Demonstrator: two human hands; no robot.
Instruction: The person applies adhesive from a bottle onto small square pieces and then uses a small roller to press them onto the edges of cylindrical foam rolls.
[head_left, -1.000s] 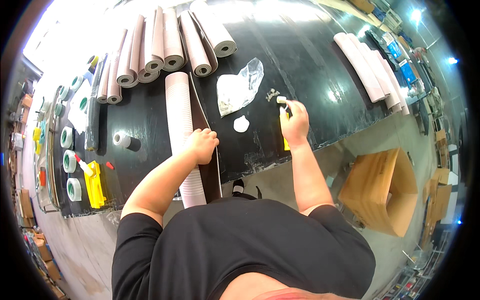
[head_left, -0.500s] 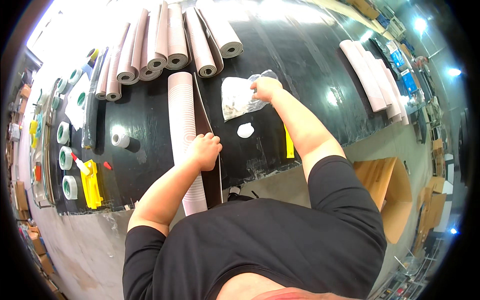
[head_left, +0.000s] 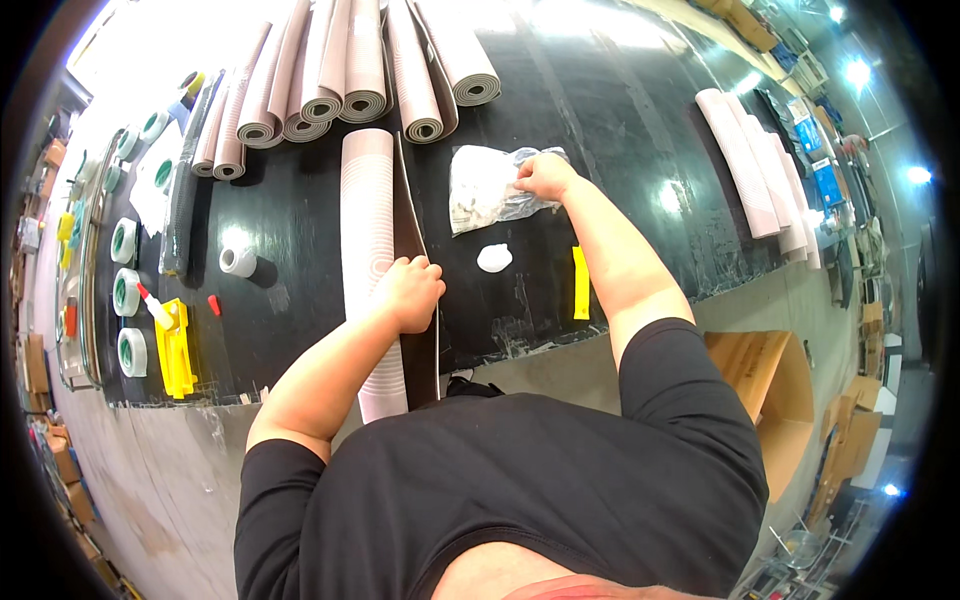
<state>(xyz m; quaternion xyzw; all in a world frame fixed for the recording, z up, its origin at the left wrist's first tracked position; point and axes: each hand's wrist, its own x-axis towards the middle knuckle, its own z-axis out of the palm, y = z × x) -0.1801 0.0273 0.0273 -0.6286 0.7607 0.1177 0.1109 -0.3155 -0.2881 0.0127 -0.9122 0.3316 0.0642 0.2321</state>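
1. Black bench (head_left: 300, 215) with a long pale pink roll (head_left: 366, 250) lying along it, towards the person; a dark strip (head_left: 410, 250) lies against the roll on the side of the right hand.
2. Left hand (head_left: 408, 293) is closed over the edge of the roll, where roll and dark strip meet, pressing it down.
3. Right hand (head_left: 545, 176) is stretched out well ahead of the left hand, fingers pinched on a clear plastic bag (head_left: 487, 190) of small pieces.
4. Small white blob (head_left: 494, 258) and a yellow strip (head_left: 581, 283) lie between the bag and the bench's near edge, beside the right forearm.
5. Judging from this, the roll is laid out and held; the bag is only just grasped, and nothing from it is out yet.
6. More rolled mats (head_left: 330, 80) lie beyond both hands; tape rolls (head_left: 128, 295) and a yellow tool (head_left: 176, 345) sit far off past the left hand.
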